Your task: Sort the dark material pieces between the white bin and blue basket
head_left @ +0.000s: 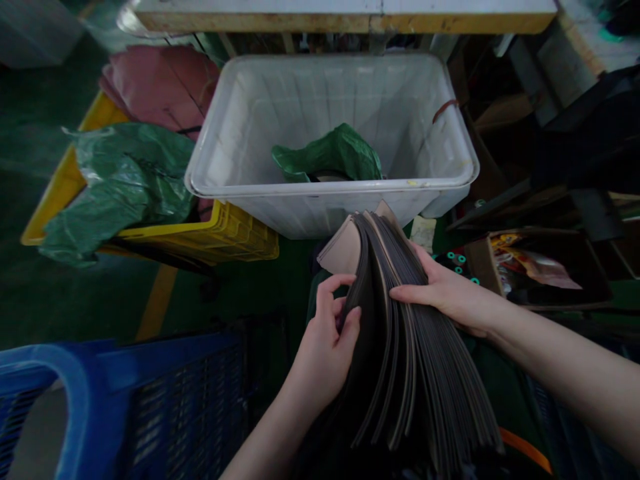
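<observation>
A thick stack of thin, flexible grey-brown sheets stands fanned out on edge in front of me; their exact material I cannot make out. My right hand grips the stack from its right side, thumb lying across the sheet edges. On the other side, my left hand has its fingers and thumb closed around the leftmost sheets, whose pale top corners curl over to the left. The sheets spread apart toward their lower ends. Both hands are below the front rim of a white plastic bin.
Inside the bin lies a green plastic bag. To its left, a yellow crate holds pink material and another green bag. A blue basket is at lower left, a cardboard box at right, and a table edge behind.
</observation>
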`<move>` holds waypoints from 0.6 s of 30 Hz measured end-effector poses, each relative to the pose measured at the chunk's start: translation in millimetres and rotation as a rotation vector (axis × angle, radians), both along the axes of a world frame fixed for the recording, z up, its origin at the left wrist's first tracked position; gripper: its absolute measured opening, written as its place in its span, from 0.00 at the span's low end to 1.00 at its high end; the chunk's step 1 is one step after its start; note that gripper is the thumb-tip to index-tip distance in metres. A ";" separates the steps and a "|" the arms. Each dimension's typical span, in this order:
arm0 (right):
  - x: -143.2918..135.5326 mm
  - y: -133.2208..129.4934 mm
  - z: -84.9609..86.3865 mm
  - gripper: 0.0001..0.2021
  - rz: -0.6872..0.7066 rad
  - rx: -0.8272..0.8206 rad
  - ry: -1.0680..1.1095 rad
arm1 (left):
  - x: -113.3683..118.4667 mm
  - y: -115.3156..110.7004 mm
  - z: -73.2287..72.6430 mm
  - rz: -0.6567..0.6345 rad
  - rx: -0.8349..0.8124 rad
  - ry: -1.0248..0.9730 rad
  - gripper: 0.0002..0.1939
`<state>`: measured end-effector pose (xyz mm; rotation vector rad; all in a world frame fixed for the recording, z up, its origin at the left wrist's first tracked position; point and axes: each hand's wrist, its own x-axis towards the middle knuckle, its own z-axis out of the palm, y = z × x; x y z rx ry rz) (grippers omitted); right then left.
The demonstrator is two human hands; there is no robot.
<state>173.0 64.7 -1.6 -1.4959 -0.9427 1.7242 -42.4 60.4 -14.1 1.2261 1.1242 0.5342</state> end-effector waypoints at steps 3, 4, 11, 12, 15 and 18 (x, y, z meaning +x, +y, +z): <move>0.0 0.7 1.2 0.48 0.003 0.002 -0.021 | -0.5 7.0 8.6 -0.224 0.248 0.215 0.15; 0.0 0.9 1.5 0.48 0.004 0.002 -0.021 | 0.4 9.5 11.7 -0.276 0.273 0.250 0.15; 0.2 0.7 0.7 0.48 -0.019 -0.001 -0.001 | 9.8 15.5 20.7 -0.312 0.230 0.353 0.21; 0.5 0.7 0.3 0.48 -0.022 -0.001 0.001 | 10.3 15.2 20.3 -0.310 0.222 0.356 0.21; 1.7 1.0 -0.6 0.48 -0.025 -0.003 0.000 | 11.2 14.5 19.4 -0.302 0.205 0.358 0.21; 2.5 1.4 -0.6 0.48 -0.026 -0.009 0.009 | 12.7 14.5 19.9 -0.296 0.197 0.359 0.22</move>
